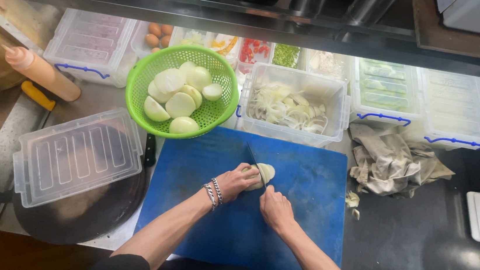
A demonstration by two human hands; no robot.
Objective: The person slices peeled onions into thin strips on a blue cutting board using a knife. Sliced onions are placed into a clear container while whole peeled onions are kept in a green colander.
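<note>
Both my forearms reach out over the blue cutting board. My left hand, with a chain bracelet at the wrist, is curled down on a peeled onion half that lies flat near the middle of the board, pinning it in place. My right hand is clenched around the handle of a knife, whose dark blade stands in the onion just beside my left fingertips.

To cut well here, I judge that I should keep the left fingertips tucked back behind the knuckles, let the blade ride close beside them, and keep the flat face of the onion down so it cannot roll.

Beyond the board stands a green basket of peeled onion halves, and beside it a clear tub holding sliced onion. A crumpled cloth lies to the right, and a clear lid rests on a dark pan to the left.
</note>
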